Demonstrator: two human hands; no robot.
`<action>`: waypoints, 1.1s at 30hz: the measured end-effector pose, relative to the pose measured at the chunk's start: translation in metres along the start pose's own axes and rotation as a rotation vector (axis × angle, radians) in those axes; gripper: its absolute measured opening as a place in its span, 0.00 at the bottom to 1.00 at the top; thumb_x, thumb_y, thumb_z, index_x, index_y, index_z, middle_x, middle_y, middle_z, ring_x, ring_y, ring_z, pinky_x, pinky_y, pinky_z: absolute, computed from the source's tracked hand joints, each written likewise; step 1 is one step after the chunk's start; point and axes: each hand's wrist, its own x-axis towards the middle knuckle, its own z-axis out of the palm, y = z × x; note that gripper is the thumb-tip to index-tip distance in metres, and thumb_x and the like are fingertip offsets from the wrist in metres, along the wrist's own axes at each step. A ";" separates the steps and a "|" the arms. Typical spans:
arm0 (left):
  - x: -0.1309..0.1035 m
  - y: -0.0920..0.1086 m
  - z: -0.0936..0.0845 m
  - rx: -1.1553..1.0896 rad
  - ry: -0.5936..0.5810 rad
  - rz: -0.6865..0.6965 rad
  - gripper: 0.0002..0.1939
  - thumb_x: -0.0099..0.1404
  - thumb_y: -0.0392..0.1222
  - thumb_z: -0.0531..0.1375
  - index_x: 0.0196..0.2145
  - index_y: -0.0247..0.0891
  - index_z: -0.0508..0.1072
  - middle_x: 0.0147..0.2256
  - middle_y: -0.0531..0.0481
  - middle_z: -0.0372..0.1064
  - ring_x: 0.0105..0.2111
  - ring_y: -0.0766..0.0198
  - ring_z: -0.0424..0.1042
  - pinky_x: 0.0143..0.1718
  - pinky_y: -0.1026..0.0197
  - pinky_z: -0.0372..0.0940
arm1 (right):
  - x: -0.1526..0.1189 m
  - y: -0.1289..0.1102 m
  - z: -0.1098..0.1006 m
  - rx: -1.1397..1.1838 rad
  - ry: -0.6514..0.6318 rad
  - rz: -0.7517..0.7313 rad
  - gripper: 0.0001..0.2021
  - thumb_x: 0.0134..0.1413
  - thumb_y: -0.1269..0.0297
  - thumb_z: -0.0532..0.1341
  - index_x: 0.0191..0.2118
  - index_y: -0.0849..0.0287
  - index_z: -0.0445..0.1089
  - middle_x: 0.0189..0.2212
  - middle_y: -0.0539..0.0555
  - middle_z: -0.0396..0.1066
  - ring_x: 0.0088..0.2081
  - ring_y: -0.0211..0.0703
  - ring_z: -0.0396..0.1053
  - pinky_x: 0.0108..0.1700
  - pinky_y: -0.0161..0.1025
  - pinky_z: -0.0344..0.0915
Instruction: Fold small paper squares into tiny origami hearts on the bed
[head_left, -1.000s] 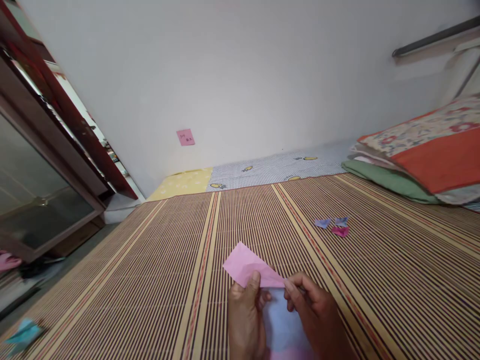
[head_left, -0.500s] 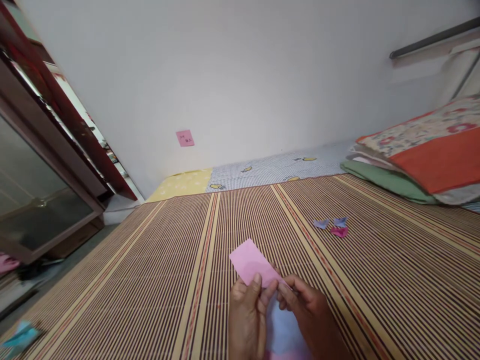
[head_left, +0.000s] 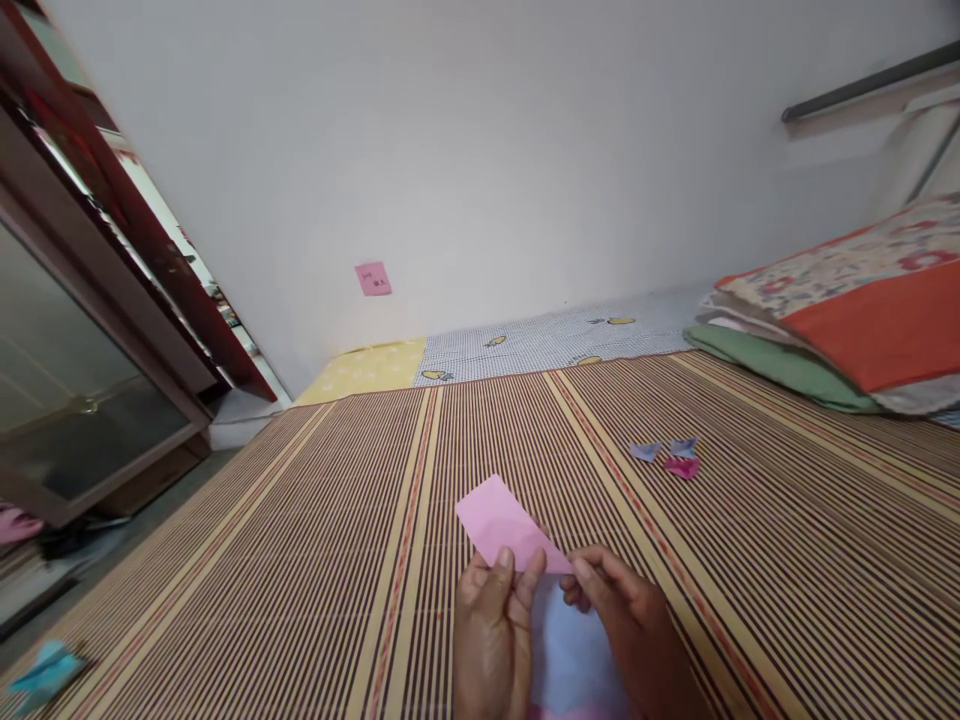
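A pink sheet of paper (head_left: pixel 501 522), folded to a slanted edge on its right side, is held up between both hands over the striped mat. My left hand (head_left: pixel 491 625) grips its lower edge, thumb lying on the front face. At the lower right corner, my right hand (head_left: pixel 619 610) pinches the paper's pointed tip between thumb and fingers. Beneath the hands a pale blue surface (head_left: pixel 574 650) with some pink at the bottom shows; I cannot tell what it is.
On the striped mat (head_left: pixel 337 540) lie two small bluish folded papers (head_left: pixel 645 452) and a magenta one (head_left: pixel 682 467), right of the hands. A turquoise folded paper (head_left: pixel 46 672) sits at lower left. Stacked bedding (head_left: pixel 877 320) stands far right. A pink note (head_left: pixel 373 279) sticks to the wall.
My right hand has shifted slightly right, away from the left fingers, and now holds the paper at its corner tip. More of the paper's lower edge shows.
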 end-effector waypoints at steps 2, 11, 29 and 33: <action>-0.001 0.000 0.000 0.019 -0.017 -0.006 0.07 0.56 0.29 0.72 0.30 0.32 0.77 0.31 0.49 0.76 0.35 0.61 0.78 0.48 0.51 0.77 | 0.001 -0.001 -0.003 -0.013 -0.015 0.015 0.18 0.62 0.47 0.60 0.35 0.57 0.74 0.26 0.51 0.74 0.30 0.45 0.71 0.33 0.36 0.67; -0.002 -0.006 0.000 0.107 -0.029 -0.089 0.17 0.47 0.38 0.78 0.33 0.32 0.79 0.32 0.47 0.79 0.31 0.65 0.78 0.35 0.65 0.75 | -0.002 0.000 -0.003 -0.055 0.005 -0.005 0.17 0.60 0.49 0.63 0.30 0.57 0.74 0.24 0.49 0.71 0.27 0.42 0.67 0.29 0.33 0.63; 0.001 0.006 -0.016 0.842 -0.360 0.464 0.16 0.59 0.28 0.60 0.39 0.41 0.84 0.46 0.44 0.80 0.51 0.52 0.76 0.59 0.51 0.65 | -0.002 -0.017 -0.019 -0.538 0.238 -0.652 0.27 0.64 0.67 0.60 0.67 0.53 0.59 0.62 0.59 0.66 0.63 0.54 0.64 0.61 0.51 0.63; -0.002 0.007 -0.018 0.902 -0.478 0.547 0.18 0.63 0.30 0.57 0.43 0.43 0.83 0.49 0.44 0.79 0.51 0.52 0.76 0.58 0.50 0.66 | -0.002 -0.031 -0.020 -0.657 0.088 -0.907 0.21 0.61 0.79 0.52 0.55 0.56 0.70 0.56 0.57 0.69 0.61 0.52 0.62 0.61 0.50 0.57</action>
